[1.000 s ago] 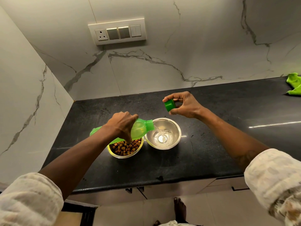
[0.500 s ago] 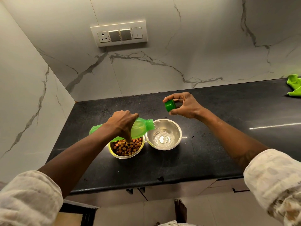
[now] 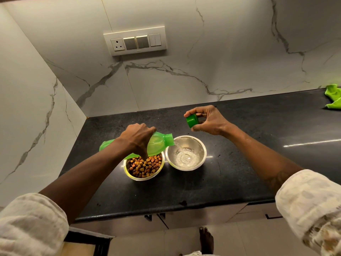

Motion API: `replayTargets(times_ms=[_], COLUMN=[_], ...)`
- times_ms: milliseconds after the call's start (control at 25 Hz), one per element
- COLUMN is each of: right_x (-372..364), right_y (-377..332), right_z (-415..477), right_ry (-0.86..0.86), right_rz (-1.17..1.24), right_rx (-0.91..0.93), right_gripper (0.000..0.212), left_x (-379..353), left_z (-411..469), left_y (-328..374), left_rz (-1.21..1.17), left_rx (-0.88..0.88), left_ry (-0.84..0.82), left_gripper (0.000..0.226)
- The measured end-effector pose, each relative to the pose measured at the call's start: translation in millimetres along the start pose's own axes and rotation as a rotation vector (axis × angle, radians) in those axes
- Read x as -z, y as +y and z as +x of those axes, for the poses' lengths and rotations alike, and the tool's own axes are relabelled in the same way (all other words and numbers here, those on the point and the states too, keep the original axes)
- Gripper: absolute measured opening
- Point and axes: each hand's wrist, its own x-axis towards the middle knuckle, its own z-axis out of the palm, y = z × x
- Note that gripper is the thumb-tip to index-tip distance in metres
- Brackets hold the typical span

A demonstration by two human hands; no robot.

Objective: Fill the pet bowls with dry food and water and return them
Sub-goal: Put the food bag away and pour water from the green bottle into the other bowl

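Two steel bowls stand side by side on the black counter (image 3: 258, 163). The left bowl (image 3: 131, 175) holds brown dry food. The right bowl (image 3: 200, 159) has water pooling in its bottom. My left hand (image 3: 137, 140) grips a green plastic bottle (image 3: 158, 144), tipped on its side above the food bowl, its mouth over the right bowl's rim. A thin stream of water runs from the mouth into that bowl. My right hand (image 3: 210, 120) pinches the green bottle cap (image 3: 191, 121) above and behind the water bowl.
A marble wall closes the counter at the back and on the left, with a switch panel (image 3: 135, 41) above. A green cloth (image 3: 334, 97) lies at the far right. The counter's front edge runs below the bowls; my bare foot (image 3: 206, 241) is on the floor.
Water keeps flowing from the bottle and the pool in the right bowl has grown. Both hands have stayed almost where they were.
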Motion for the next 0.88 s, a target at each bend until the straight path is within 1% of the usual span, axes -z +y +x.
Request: replayTargets(times_ms=[440, 880], right_x=[-2.7, -2.1], right_y=[-0.5, -6.0], right_z=[-4.2, -6.1], right_ry=[0.006, -0.005], right_rz=[-0.018, -0.014], right_rx=[0.004, 0.003], right_gripper=[0.054, 0.055], left_x=[12.9, 20.2], left_z=[-4.7, -10.7], left_y=[-3.2, -5.4], left_rz=[0.033, 0.047], left_rx=[0.002, 0.011], left_ry=[0.013, 0.030], left_gripper=[0.118, 0.118])
